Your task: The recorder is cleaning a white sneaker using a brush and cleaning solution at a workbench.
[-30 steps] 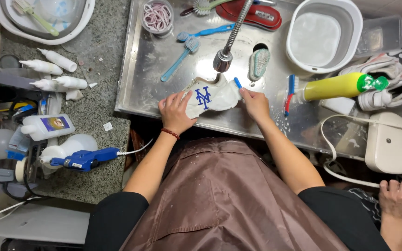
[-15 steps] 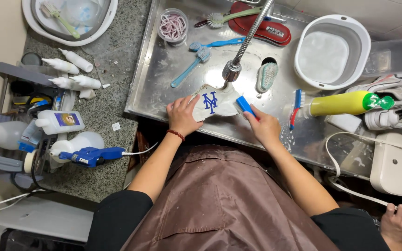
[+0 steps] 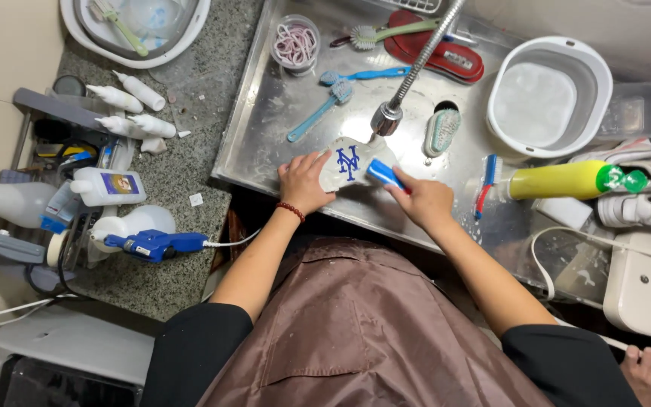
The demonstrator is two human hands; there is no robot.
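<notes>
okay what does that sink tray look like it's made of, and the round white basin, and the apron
The sink tray looks like stainless steel: grey, wet, with a dull sheen and folded edges. The round white basin seems to be plastic: smooth, glossy and evenly moulded. The brown apron looks like a thin coated or synthetic fabric, with a slight sheen, soft creases and water drops on top.

Sink: steel, wet; holds two blue brushes, a cup of laces, red slipper, white basin, yellow bottle.
Counter: speckled stone; white tubes, blue spray gun.
</notes>
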